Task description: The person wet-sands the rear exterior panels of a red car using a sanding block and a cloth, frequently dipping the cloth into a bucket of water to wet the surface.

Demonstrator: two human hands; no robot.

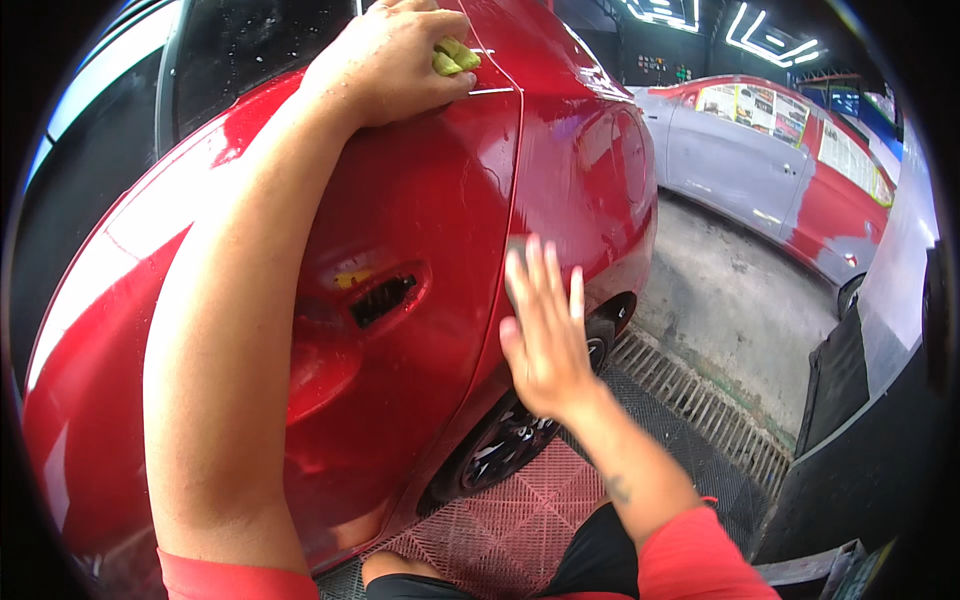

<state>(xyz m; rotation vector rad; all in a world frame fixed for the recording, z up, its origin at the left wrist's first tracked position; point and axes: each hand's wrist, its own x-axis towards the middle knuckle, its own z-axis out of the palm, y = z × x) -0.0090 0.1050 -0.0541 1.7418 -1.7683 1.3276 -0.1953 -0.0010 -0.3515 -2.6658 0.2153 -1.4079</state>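
Note:
My left hand (pixel 385 65) reaches far up to the top of a glossy red car's rear door (pixel 430 190), closed around a crumpled yellow-green cloth (pixel 456 57). Lower and to the right, my right hand (pixel 545 330) is spread flat against the red rear side panel (pixel 575 180), just past the door seam. A small dark grey patch shows beside its index finger; whether it is a pad under the fingers I cannot tell. Between my arms, the door has an open handle recess (pixel 385 300) with a yellow mark beside it. Wet drops dot the paint.
Below my right hand is the car's rear wheel (pixel 505 445). Red and black grid tiles (pixel 530 510) cover the floor, beside a drain grate (pixel 690 405). Farther right stands another car (pixel 740 150), grey and red, its windows papered over. A dark panel (pixel 840 480) borders the lower right.

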